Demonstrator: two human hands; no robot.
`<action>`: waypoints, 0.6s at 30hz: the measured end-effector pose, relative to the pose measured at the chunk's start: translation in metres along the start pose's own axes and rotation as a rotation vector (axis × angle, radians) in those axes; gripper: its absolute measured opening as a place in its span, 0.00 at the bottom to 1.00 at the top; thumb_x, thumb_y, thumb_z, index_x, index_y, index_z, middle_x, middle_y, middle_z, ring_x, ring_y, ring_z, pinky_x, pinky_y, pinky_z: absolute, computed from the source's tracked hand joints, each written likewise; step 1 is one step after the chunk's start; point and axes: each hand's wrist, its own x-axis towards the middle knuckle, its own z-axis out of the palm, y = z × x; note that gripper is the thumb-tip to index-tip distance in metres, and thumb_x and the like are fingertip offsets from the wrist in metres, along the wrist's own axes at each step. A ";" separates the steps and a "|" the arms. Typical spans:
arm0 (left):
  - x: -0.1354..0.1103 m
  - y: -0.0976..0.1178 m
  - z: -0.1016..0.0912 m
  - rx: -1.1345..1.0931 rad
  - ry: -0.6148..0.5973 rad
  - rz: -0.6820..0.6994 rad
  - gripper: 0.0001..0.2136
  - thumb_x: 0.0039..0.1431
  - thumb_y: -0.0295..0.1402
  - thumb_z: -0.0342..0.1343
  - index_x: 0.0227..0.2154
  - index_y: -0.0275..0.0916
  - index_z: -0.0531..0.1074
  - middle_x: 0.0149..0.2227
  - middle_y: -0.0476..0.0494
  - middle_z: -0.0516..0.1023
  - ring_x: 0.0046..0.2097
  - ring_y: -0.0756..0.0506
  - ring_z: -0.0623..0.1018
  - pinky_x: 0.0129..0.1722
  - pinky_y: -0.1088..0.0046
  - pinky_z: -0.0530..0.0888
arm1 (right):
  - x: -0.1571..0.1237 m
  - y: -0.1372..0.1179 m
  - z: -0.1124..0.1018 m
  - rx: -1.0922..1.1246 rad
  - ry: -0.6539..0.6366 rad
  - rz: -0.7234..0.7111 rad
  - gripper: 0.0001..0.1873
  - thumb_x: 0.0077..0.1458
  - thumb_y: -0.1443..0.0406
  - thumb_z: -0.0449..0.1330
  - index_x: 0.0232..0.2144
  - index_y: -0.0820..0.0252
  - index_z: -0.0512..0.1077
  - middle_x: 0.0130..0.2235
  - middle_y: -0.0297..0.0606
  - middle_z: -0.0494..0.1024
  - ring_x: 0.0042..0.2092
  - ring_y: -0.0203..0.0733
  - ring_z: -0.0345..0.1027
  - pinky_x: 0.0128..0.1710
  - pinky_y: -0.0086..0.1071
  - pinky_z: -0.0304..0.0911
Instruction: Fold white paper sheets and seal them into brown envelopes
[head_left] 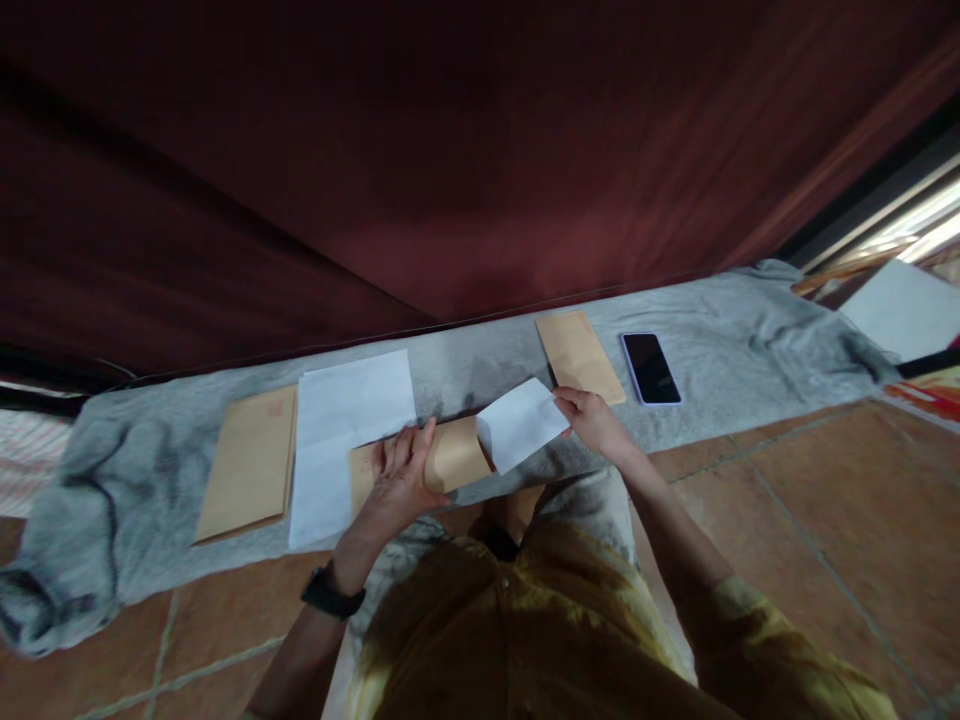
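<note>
On the grey cloth point(720, 350), the L hand point(401, 472) lies w/ fingers spread over a brown envelope point(459, 456), and the R hand point(596, 425) pinches a white paper point(523, 424), whose left end is at the envelope's mouth (how deep, I can't tell). I judge this pair approx. midway, as most of the paper is outside. Near the phone point(652, 368), another envelope point(579, 355) is prob. done, contents hidden, while the larger sheets point(356, 390) and the envelope pile point(247, 460) at left prob. remain.
</note>
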 end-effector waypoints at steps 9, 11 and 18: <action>0.003 0.001 -0.002 -0.036 -0.068 -0.004 0.58 0.42 0.45 0.69 0.72 0.40 0.40 0.66 0.28 0.60 0.67 0.29 0.61 0.66 0.44 0.52 | -0.002 0.025 0.018 -0.093 0.074 0.014 0.15 0.57 0.63 0.53 0.38 0.58 0.79 0.32 0.35 0.80 0.35 0.42 0.73 0.39 0.32 0.69; 0.003 0.001 -0.002 -0.045 -0.082 0.007 0.58 0.43 0.45 0.68 0.72 0.40 0.40 0.66 0.28 0.59 0.67 0.29 0.60 0.66 0.44 0.52 | -0.004 0.029 0.020 0.023 0.013 0.044 0.13 0.55 0.60 0.55 0.36 0.57 0.78 0.29 0.33 0.77 0.32 0.41 0.71 0.35 0.32 0.68; 0.005 -0.003 -0.006 -0.056 -0.142 0.033 0.59 0.41 0.46 0.68 0.72 0.40 0.39 0.67 0.29 0.58 0.67 0.28 0.59 0.67 0.44 0.53 | -0.011 0.036 0.014 0.358 -0.232 0.228 0.19 0.44 0.56 0.66 0.38 0.58 0.75 0.32 0.32 0.78 0.34 0.43 0.72 0.30 0.31 0.69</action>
